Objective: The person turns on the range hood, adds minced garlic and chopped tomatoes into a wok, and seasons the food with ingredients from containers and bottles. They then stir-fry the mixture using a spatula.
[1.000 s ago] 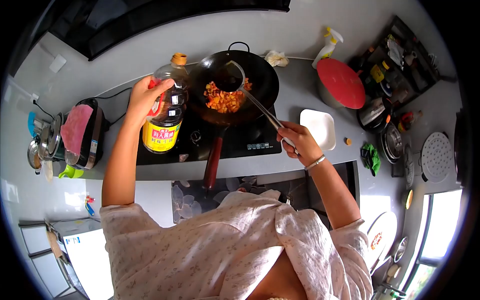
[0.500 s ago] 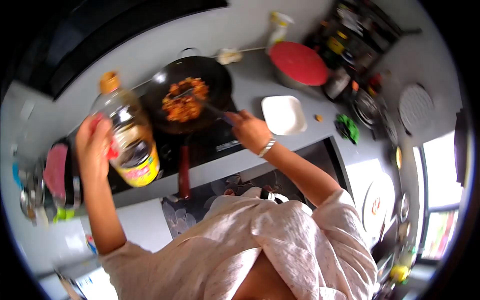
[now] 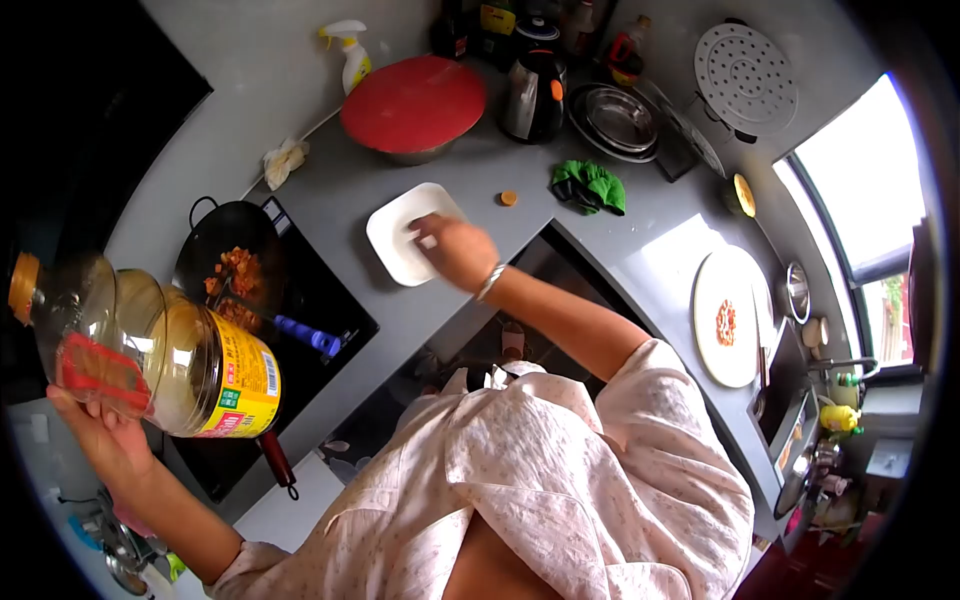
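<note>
My left hand is wrapped round the red handle of a large soy sauce bottle, which is tilted sideways at the left. Behind the bottle sits a black wok on the stove, holding diced orange-red food. A ladle with a blue grip rests in the wok with no hand on it. My right hand is over the edge of a white square dish; its fingers are partly hidden and blurred. An orange cap lies right of the dish.
A red-covered bowl, spray bottle and kettle stand at the back. A green cloth lies right of the cap. A white board with chopped pieces and a knife lies near the sink.
The view has swung right. My right hand has let go of the ladle and moved to the white dish. The bottle has tipped further over in my left hand.
</note>
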The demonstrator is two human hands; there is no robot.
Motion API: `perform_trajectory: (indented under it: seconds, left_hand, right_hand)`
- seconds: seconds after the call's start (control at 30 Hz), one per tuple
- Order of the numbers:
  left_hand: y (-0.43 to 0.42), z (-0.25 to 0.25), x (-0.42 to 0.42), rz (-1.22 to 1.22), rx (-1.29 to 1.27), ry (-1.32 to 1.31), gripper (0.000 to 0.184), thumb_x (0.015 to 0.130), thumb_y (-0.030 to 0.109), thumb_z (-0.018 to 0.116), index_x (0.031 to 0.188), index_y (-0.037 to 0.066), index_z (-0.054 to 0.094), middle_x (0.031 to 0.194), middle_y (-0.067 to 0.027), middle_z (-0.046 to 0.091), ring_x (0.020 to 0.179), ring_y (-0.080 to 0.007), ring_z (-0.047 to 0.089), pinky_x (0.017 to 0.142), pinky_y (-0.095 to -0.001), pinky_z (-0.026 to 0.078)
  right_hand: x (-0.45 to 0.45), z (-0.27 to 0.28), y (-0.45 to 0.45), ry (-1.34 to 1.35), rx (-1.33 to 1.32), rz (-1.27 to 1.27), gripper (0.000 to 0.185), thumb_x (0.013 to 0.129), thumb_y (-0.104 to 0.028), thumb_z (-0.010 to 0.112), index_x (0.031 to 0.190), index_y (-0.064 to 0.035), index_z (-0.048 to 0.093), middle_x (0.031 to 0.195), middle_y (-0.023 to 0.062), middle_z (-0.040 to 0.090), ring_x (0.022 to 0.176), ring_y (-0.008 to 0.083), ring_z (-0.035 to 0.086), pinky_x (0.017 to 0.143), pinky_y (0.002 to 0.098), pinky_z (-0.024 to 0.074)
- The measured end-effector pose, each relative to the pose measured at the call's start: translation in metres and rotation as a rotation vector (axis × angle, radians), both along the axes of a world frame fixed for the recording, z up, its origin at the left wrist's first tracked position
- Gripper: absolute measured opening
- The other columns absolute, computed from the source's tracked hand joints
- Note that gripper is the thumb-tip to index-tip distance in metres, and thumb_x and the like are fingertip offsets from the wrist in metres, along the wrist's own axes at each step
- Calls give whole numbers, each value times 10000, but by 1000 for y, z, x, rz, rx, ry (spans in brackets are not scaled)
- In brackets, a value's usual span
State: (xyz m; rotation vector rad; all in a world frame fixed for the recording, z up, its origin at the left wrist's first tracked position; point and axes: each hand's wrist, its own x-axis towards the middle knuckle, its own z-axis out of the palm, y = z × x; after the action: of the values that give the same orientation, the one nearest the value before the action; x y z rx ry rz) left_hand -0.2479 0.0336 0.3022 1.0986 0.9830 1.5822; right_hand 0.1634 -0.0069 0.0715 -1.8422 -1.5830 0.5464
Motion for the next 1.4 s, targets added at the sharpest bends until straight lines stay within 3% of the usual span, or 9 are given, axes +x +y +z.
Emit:
perform_trajectory:
  seconds: [0.13,0.2,0.3,0.5,0.63,0.7,0.77,0.93,1.4]
  left_hand:
    - [9,4,63,-177,21,-18,554,916,472,571,1284,64,500,814,53,534,677,-51,480,642,-203,439]
    - [6,2,136,112,-24,-14,546,920,460,569,1313,89,488,768,67,495,650,-40,454,587,-201,418]
    - [13,-18,189,-214,17,64,614,848,434,680,1303,75,475,709,91,408,546,-9,331,490,-162,285]
    - [8,-30,322,-409,-151,189,403,819,218,720,1122,46,518,743,36,523,575,-11,429,493,-180,334]
    - [4,-53,374,-522,-228,176,399,728,164,806,1031,57,570,831,29,578,679,-48,528,584,-188,408]
    - [-2,-57,397,-561,-236,160,364,728,163,809,999,58,589,872,22,606,750,-58,559,677,-202,439]
    - [-6,-60,416,-594,-240,211,396,708,292,829,926,99,560,748,41,543,594,-32,454,506,-176,340]
    - [-8,-77,427,-678,-306,174,370,703,218,838,923,88,571,820,45,565,727,-48,520,681,-200,424]
    - [-6,-75,380,-926,-135,244,392,706,197,844,965,19,611,847,18,604,775,-51,555,714,-216,472]
  right_hand:
    - [122,-66,9,-364,-62,-153,330,844,-212,592,1169,-153,577,1178,75,563,982,284,611,798,392,524]
    - [155,-88,13,-402,-133,-104,322,848,-211,595,1166,-164,571,1171,105,538,983,306,608,814,392,521]
    - [197,-188,37,-503,-2,69,254,856,-201,586,1103,-140,586,1133,156,538,935,339,619,792,410,525]
    - [206,-96,42,-115,100,92,160,905,-168,573,1028,-70,602,970,149,585,818,284,643,718,394,525]
    - [220,28,37,941,258,211,294,907,-83,615,1191,-40,554,1034,38,608,832,96,587,694,246,489]
    - [230,96,27,1011,337,276,325,921,-90,603,1235,-43,536,1073,12,602,921,91,570,734,244,480]
    - [236,140,22,962,434,373,348,909,-92,622,1244,-54,538,1090,10,598,974,74,545,760,227,464]
    - [252,183,16,263,615,622,341,794,-124,704,1119,-49,632,1097,75,643,972,253,584,898,369,429]
    - [207,244,-23,-120,364,629,249,790,-207,733,941,-31,643,870,82,634,750,248,632,615,333,502]
